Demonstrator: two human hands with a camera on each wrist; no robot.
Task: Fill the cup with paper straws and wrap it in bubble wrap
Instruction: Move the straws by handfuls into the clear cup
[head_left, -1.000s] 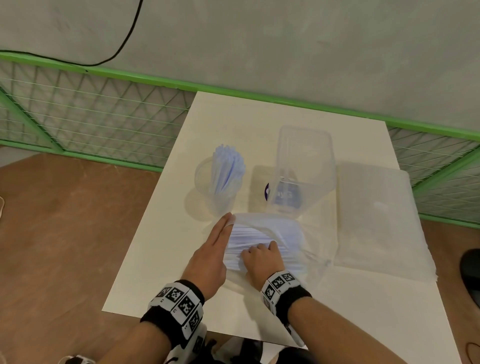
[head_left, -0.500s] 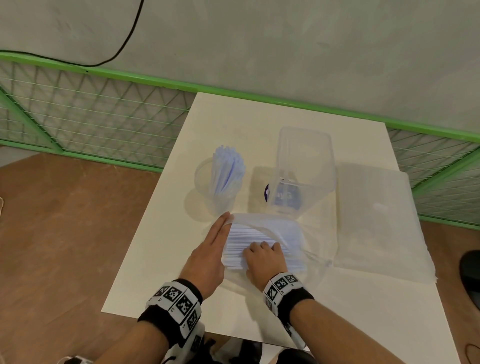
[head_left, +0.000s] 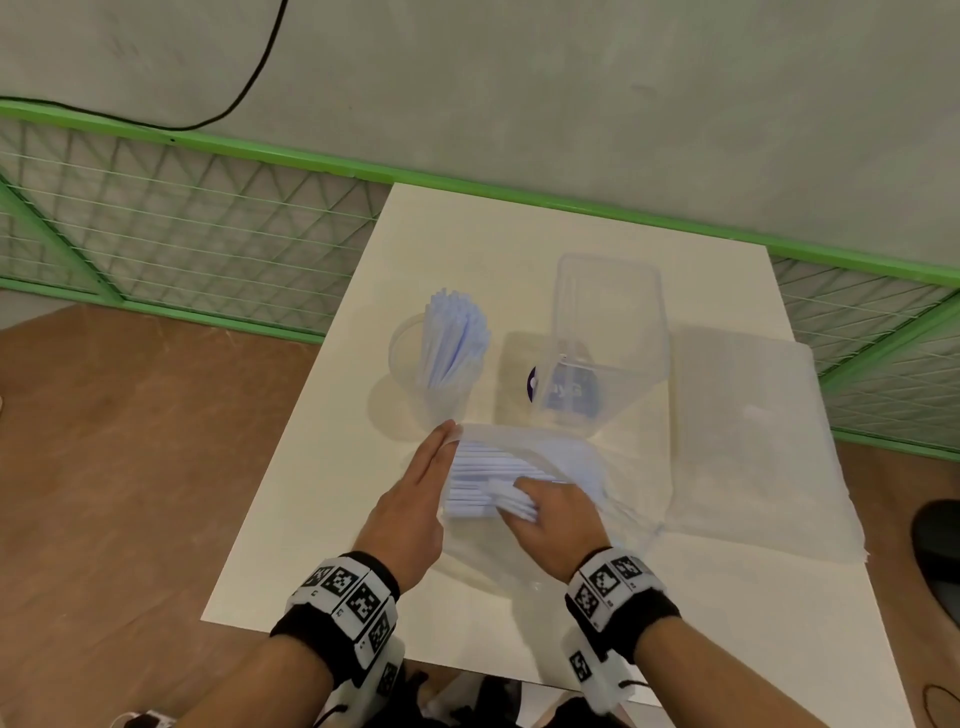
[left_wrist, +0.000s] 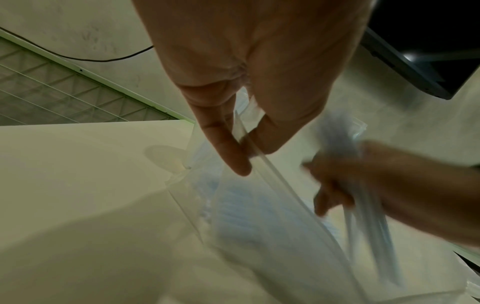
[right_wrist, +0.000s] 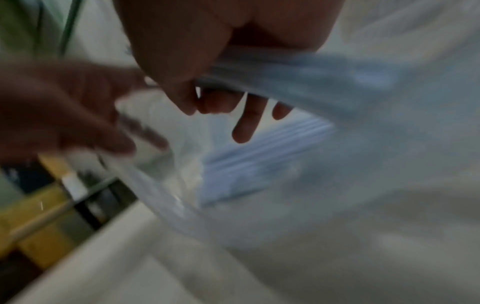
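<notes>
Pale blue-white paper straws (head_left: 452, 338) upright, bunched in clear cup (head_left: 441, 384).

A clear plastic container (head_left: 608, 332) stands near the far edge of the white table (head_left: 545, 228). Behind the table's far edge runs a green mesh fence (head_left: 197, 218), with a black cable (head_left: 249, 78) hanging on the grey wall (head_left: 571, 93) above it.

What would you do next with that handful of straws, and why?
Probably lift the bunch clear of the bag and carry it to the cup. The right hand already grips straws, the left hand pinches the bag's edge, and the cup has room.
</notes>
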